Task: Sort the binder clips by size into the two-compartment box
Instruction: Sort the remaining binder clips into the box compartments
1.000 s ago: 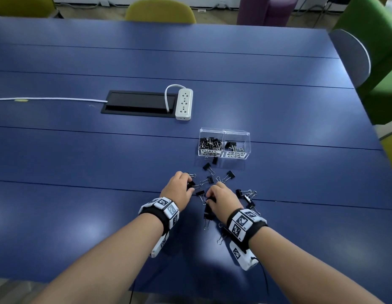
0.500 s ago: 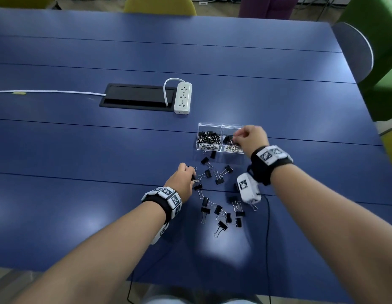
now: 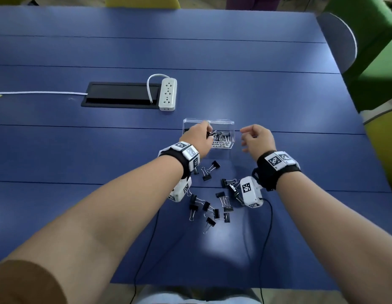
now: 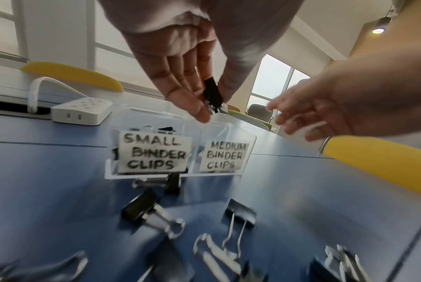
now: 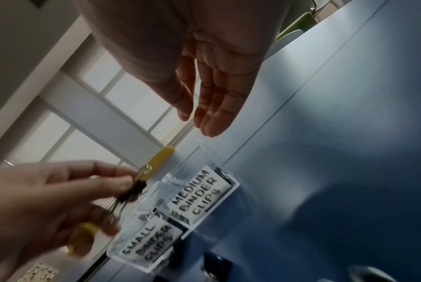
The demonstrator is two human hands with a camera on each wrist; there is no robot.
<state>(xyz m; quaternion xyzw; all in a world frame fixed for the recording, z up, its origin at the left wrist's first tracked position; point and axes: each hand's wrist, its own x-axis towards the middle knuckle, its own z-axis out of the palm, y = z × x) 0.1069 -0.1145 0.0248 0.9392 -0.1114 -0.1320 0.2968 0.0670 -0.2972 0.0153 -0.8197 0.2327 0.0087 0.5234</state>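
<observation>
Centrally, a black binder clip (image 4: 213, 94) is being pinched by the left hand (image 3: 198, 137) above the clear two-compartment box (image 3: 231, 123); the right hand (image 3: 257, 139) is being held relaxed, empty, right of it. Loose clips (image 3: 212, 207) are lying lower centre on the counter (image 3: 81, 163).

Black wristbands (image 3: 276, 172), white tag-marked camera blocks (image 3: 249, 191), trailing black cables (image 3: 264, 249).

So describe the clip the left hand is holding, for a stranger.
On the blue table stands a clear plastic two-compartment box. Above its labels, the left hand pinches one small black binder clip, the only clip lifted off the table.
</observation>
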